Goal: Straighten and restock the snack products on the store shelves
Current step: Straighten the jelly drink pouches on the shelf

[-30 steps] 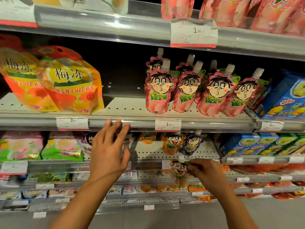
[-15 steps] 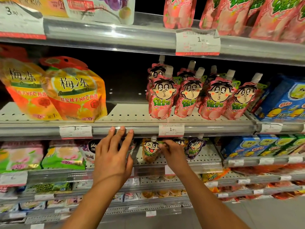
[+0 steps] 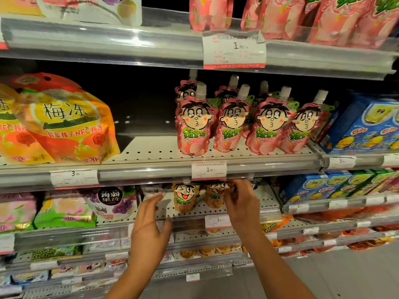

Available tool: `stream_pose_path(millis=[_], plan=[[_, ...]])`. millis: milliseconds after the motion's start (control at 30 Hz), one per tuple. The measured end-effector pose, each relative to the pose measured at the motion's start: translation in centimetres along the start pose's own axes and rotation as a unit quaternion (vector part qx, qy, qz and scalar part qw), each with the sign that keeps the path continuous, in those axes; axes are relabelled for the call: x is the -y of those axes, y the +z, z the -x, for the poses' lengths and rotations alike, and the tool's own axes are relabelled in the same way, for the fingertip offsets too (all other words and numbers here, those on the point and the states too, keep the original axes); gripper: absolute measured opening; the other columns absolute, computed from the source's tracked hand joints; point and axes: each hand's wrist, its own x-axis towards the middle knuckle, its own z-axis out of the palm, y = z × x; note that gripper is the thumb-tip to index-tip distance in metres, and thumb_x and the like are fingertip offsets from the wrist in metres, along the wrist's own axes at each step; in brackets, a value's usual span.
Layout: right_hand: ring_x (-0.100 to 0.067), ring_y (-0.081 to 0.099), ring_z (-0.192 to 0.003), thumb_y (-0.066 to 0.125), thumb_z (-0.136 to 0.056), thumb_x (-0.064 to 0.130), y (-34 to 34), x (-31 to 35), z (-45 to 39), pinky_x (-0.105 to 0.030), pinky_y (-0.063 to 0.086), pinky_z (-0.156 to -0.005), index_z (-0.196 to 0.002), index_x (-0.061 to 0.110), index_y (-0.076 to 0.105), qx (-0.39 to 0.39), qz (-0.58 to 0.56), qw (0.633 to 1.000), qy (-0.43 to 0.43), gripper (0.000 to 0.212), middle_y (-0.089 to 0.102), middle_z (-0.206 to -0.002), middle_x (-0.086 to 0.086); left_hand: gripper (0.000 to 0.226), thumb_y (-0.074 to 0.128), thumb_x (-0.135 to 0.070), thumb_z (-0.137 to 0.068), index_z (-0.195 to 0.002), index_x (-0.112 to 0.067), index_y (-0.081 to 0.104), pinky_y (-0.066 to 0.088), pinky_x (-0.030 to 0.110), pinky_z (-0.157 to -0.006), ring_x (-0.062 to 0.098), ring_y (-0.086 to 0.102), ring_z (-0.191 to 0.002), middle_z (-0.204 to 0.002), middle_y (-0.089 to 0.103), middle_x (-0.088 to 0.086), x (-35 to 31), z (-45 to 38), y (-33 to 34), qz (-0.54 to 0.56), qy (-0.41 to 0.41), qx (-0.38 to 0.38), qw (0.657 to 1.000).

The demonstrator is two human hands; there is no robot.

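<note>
Orange pouch (image 3: 216, 196) — seemingly pinched by right hand (image 3: 243, 201) | left hand (image 3: 149, 225) — fingers spread, empty

Left arm: bare forearm rises from lower centre, reaching forward.
Left hand (image 3: 149, 227): back to camera, fingers (image 3: 151, 202) loosely extended, thumb spread right; holds nothing.
Right arm: enters from lower right, angled up-left.
Right hand (image 3: 243, 201): fingers curled; what they grip cannot be told.
</note>
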Motion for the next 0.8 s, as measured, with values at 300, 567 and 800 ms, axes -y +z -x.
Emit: stream_pose_path(millis=[300, 567, 800], plan=[[-0.037, 0.066, -0.074, 0.074, -0.090, 0.024, 2.0, -1.9, -3.0, -0.027, 0.037, -0.063, -0.114, 0.000, 0.062, 0.087, 0.050, 0.995, 0.015, 0.036, 0.069, -0.084, -0.019, 0.074, 0.082, -0.031, -0.083, -0.143, -0.028, 0.038, 0.047, 0.039, -0.103, 0.018, 0.058, -0.120, -0.131, 0.057, -0.010, 0.5, -5.3, 5.7, 0.086, -0.199, 0.090, 0.972], [-0.039, 0.067, -0.094, 0.064, -0.096, 0.026, 1.6, -2.4, -4.6, -0.039, 0.053, -0.077, -0.120, 0.008, 0.068, 0.153, 0.040, 0.987, 0.010, 0.030, 0.074, -0.101, -0.017, 0.052, 0.080, -0.036, -0.084, -0.127, -0.028, 0.052, 0.050, 0.032, -0.082, 0.018, 0.065, -0.100, -0.110, 0.066, -0.010, 0.3, -5.1, 8.7, 0.060, -0.191, 0.031, 0.979], [-0.039, 0.063, -0.110, 0.066, -0.095, 0.027, 1.3, -2.2, -4.9, -0.041, 0.051, -0.087, -0.137, 0.015, 0.060, 0.176, 0.021, 0.984, 0.004, 0.044, 0.070, -0.121, -0.015, 0.042, 0.080, -0.037, -0.084, -0.116, -0.034, 0.052, 0.054, 0.034, -0.075, 0.014, 0.065, -0.095, -0.105, 0.068, -0.011, -0.1, -4.1, 9.6, 0.039, -0.151, -0.004, 0.988]])
